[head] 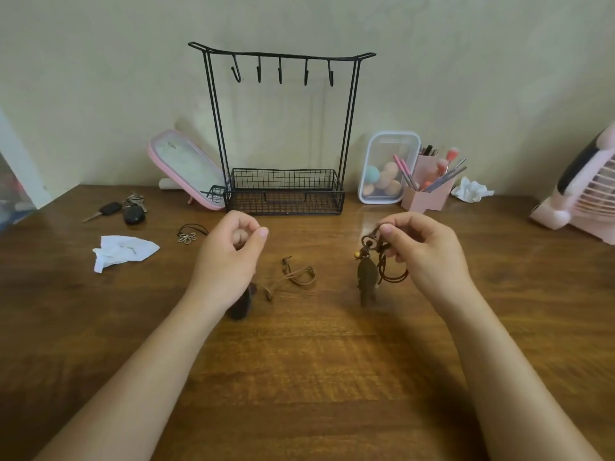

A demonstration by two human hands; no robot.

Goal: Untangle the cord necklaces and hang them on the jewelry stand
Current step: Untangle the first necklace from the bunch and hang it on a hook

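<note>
The right hand (pixel 422 251) was raised over the worktop (pixel 316 367), right of centre. Its thumb and forefinger pinched the top of the dark necklace (pixel 367 274), and the other fingers were curled round the cord loops hanging beside it. The pendant dangled straight down, its lower end close to the wood; whether it touched could not be told.

The left hand (pixel 233 257) was raised left of centre. Its fingers (pixel 248 227) were curled in, with the thumb lying against the forefinger. Whether a cord ran between them could not be told.

Between the hands, nearer the left, the tan necklace (pixel 298 276) lay loosely looped on the worktop. A blurred dark pendant (pixel 241 307) sat half hidden under the left wrist. A flower necklace (pixel 191 235) on black cord lay further left, near a tissue (pixel 123 251) and keys (pixel 128 209).

The black wire stand (pixel 283 194) stood at the back against the wall, its hooks (pixel 279 72) in a row along the top bar. A pink mirror (pixel 186 168) leaned to its left. To its right were a clear box (pixel 387 168), a brush pot (pixel 427 194), another tissue (pixel 471 190) and a pink fan (pixel 579 194).
</note>
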